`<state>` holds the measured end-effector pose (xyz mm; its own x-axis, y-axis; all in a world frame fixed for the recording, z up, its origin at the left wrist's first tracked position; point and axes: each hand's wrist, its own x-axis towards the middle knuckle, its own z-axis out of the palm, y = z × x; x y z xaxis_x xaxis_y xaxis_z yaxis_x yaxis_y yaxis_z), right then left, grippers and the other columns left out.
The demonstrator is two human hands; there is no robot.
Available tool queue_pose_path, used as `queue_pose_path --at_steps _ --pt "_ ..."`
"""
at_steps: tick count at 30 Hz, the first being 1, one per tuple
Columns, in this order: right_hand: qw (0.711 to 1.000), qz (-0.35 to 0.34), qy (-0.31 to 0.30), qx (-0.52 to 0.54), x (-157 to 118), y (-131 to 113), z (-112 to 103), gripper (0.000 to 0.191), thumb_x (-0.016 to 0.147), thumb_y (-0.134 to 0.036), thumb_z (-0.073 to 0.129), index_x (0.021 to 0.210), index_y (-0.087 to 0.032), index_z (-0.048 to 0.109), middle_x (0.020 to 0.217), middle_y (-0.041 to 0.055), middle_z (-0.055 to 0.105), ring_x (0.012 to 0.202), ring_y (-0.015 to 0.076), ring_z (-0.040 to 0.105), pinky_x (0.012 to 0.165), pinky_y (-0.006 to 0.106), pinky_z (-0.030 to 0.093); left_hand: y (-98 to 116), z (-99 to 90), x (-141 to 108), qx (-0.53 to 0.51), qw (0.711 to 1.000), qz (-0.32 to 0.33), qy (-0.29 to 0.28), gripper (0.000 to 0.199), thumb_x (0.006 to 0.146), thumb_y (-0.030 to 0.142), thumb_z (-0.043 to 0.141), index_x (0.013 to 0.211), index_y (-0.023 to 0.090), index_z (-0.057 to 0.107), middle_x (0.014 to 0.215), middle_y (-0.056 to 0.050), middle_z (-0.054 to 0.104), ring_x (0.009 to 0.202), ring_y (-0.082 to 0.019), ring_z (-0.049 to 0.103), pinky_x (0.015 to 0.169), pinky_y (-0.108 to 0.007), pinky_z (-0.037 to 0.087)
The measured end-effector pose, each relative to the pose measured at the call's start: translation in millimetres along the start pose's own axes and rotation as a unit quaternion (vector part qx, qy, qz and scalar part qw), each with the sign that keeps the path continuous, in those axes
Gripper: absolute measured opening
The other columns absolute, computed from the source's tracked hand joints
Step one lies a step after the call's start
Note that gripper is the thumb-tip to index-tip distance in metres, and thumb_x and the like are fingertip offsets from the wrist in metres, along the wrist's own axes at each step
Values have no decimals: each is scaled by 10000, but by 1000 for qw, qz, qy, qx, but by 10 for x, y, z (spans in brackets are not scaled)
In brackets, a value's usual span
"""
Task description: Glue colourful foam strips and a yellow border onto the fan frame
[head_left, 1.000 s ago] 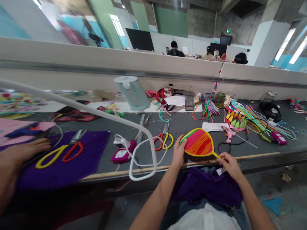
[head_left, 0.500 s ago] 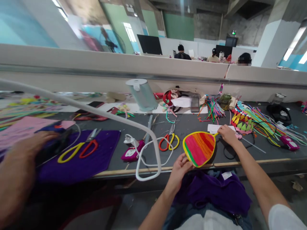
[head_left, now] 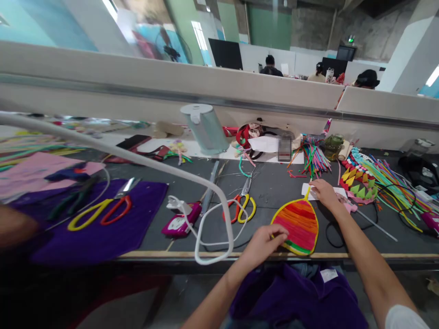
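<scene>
A teardrop-shaped fuzzy pipe-cleaner panel (head_left: 299, 224), striped red, orange and pink with a green band and a yellow rim, tilts over the desk's front edge with its narrow end up. My right hand (head_left: 322, 193) pinches the yellow stem at its top. At the panel's lower left edge, my left hand (head_left: 265, 242) has its fingers closed, the tips overlapping the striped face. Just left lie red-and-yellow-handled scissors (head_left: 245, 201). A bunch of coloured pipe cleaners (head_left: 314, 157) lies behind my right hand.
A white lamp arm (head_left: 164, 169) crosses low from the left. Another person's blurred arm (head_left: 17, 226) is at far left, near scissors (head_left: 113, 208) and pliers (head_left: 77, 196) on purple cloth (head_left: 137, 224). A pale kettle (head_left: 206, 130) and magenta box (head_left: 181, 221) stand on the desk.
The panel has turned so its stem points upward. My left hand has shifted from its bottom corner onto its left edge. The other person's hand has drawn back off the pliers.
</scene>
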<state>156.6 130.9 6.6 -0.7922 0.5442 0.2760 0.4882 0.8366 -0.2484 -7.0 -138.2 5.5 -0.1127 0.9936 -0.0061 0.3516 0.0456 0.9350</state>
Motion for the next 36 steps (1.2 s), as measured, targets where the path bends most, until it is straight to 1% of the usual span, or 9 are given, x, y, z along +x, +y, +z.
queue_pose_path --at_steps 2,4,8,11,16,20,25,32,36 --pt "999 26 26 18 -148 -27 -52 208 985 -189 496 1038 -182 697 1049 96 714 1018 215 624 894 331 467 75 -46 318 68 995 55 41 162 892 286 577 905 214 721 908 -51 700 893 -204 628 814 -310 491" --pt "998 35 38 39 -322 -58 -84 215 990 -217 486 967 -198 699 1005 76 727 963 205 640 863 312 460 128 -47 652 131 985 99 52 175 898 224 551 929 219 724 939 -57 677 930 -215 605 866 -331 465" --pt "996 36 43 68 -619 -118 -67 225 985 -221 487 902 -212 695 921 56 735 886 205 655 797 307 459 123 29 1183 237 957 164 11 217 869 114 539 906 216 727 939 -59 658 942 -220 586 857 -319 449" --pt "995 32 44 80 -729 -171 -11 230 988 -210 470 934 -214 693 933 68 724 900 221 643 803 325 460 60 73 1369 294 933 206 -35 286 859 45 511 925 225 724 919 -50 653 903 -209 579 816 -300 446" --pt "996 14 41 83 -758 -263 76 232 996 -207 464 987 -206 696 886 76 680 865 239 589 783 354 432 -48 74 1387 349 903 238 -82 302 907 56 497 1065 222 694 1039 -63 652 909 -210 571 806 -314 439" --pt "996 -4 47 78 -765 -295 129 249 1010 -193 433 1024 -201 682 880 76 650 844 232 558 752 356 408 -104 68 1343 398 875 264 -77 271 949 106 507 1145 223 653 1066 -65 631 921 -211 570 794 -323 429" --pt "995 -7 41 87 -776 -347 135 275 1010 -151 404 1060 -191 672 861 68 622 812 220 517 722 357 394 -89 55 1336 439 858 246 -103 321 916 66 520 1184 208 626 1076 -68 622 943 -224 560 794 -341 439" --pt "993 -13 73 88 -721 -431 116 293 1005 -117 387 1040 -170 672 837 67 632 768 210 499 685 349 391 -91 52 1314 427 863 251 -101 328 933 79 518 1224 196 613 1096 -75 650 932 -229 571 782 -362 457" --pt "991 7 97 89 -699 -455 94 295 1009 -106 389 1004 -172 677 810 61 625 754 201 507 677 340 387 -83 -18 1286 374 889 258 -65 347 925 41 469 1201 183 624 1090 -78 665 913 -214 569 793 -346 466"
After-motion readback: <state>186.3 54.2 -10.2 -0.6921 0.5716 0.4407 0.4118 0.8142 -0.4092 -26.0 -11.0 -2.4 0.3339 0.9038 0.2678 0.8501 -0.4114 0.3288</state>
